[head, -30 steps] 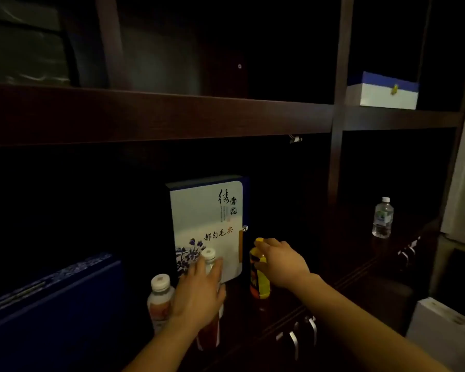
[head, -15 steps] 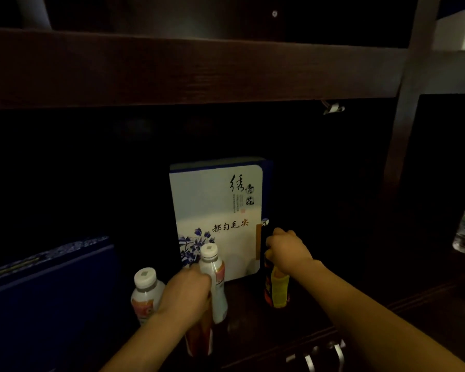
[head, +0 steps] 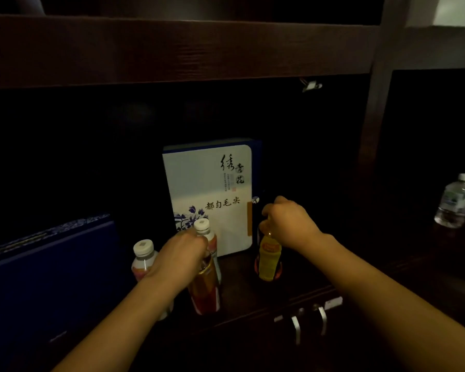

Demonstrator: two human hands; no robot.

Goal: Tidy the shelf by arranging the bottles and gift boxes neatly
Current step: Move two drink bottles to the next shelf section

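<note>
Nearest, my left hand (head: pixel 180 259) has its grip curled over the red bottle (head: pixel 206 288) at the neck, and my right hand (head: pixel 290 224) likewise tops the yellow bottle (head: pixel 269 261). Both stand upright on the shelf (head: pixel 239 280), probably for lining up before the white gift box (head: pixel 210 183) behind.

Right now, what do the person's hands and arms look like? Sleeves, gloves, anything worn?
Left hand and right hand are bare: no gloves, no rings visible. Left forearm and right forearm are uncovered to the frame edge: no sleeves, watch or wristband. Dim light hides fine marks.
</note>
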